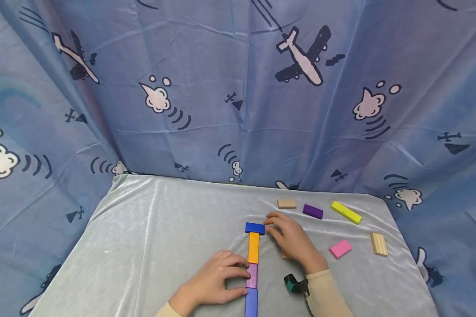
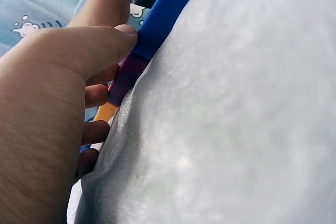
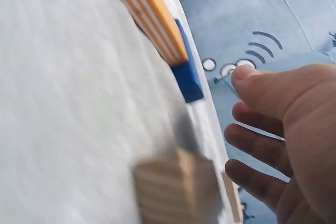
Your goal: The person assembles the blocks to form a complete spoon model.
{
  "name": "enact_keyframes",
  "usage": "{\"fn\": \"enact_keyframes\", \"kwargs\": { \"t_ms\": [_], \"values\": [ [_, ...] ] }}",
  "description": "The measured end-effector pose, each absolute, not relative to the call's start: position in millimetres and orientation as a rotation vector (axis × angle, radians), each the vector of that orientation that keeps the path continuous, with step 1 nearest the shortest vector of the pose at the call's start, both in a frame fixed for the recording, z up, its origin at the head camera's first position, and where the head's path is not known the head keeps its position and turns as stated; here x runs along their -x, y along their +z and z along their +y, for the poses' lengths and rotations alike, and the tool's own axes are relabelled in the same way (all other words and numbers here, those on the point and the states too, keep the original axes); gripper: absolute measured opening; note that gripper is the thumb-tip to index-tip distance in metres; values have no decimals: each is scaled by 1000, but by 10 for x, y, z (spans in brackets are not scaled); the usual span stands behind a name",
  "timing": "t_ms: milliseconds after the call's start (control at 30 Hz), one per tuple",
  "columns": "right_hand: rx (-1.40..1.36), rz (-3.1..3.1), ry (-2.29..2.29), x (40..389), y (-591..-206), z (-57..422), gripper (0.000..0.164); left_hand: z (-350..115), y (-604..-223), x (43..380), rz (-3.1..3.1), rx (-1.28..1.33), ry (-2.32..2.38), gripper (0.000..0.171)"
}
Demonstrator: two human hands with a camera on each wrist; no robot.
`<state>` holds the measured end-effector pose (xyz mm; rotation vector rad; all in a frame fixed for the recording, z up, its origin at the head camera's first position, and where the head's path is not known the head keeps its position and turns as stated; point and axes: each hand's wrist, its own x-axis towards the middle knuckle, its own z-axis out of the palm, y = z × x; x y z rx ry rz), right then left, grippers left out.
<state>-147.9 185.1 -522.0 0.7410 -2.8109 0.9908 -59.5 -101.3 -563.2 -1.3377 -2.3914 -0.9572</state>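
A row of blocks runs up the cloth-covered table: a blue block (image 1: 251, 303), a purple block (image 1: 252, 276) and an orange block (image 1: 254, 247). A dark blue block (image 1: 255, 228) lies crosswise at the far end, forming a T. My left hand (image 1: 216, 277) rests along the row's left side, its thumb by the blue block (image 2: 157, 24) and fingertips at the purple block (image 2: 127, 80). My right hand (image 1: 295, 242), fingers loosely bent, hovers by the crosswise block's right end. In the right wrist view, that hand (image 3: 294, 129) holds nothing.
A plain wooden block (image 1: 287, 204), a dark purple block (image 1: 313, 211), a yellow block (image 1: 346, 212), a pink block (image 1: 340, 249) and a striped wooden block (image 1: 378, 244) lie to the right. Another wooden block (image 1: 284, 255) is partly hidden under my right hand. A patterned curtain (image 1: 206, 110) hangs behind.
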Motion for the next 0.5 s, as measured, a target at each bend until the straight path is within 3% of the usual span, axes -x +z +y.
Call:
{"fn": "enact_keyframes", "kwargs": {
  "t_ms": [500],
  "values": [
    [-535,-2774,971,1567,-4975,2519,26,-1009,-5639,595,-2389,1350,-931,28]
  ]
}}
